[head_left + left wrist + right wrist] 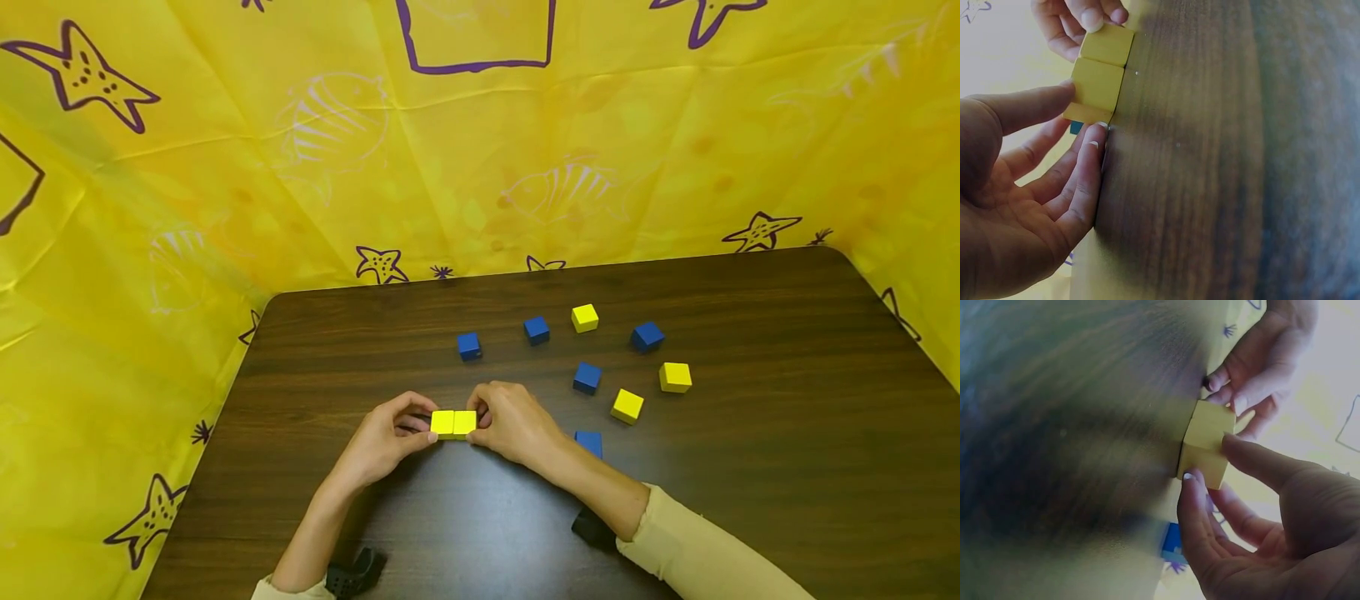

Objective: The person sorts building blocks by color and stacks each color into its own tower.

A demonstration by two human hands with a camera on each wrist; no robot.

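We find the left hand (381,443) pinching the left yellow cube (442,423) between thumb and fingertips, the gap no wider than the block. We note the right hand (517,423) gripping the right yellow cube (465,422) likewise, its thumb and fingertips at the outer end. Both cubes stand face to face, touching, on the dark wood-grain table (315,358), between the two hands. Beyond the right hand we record a blue cube (587,377) near a loose yellow cube (627,406); another blue cube (588,443) lies beside the right forearm.
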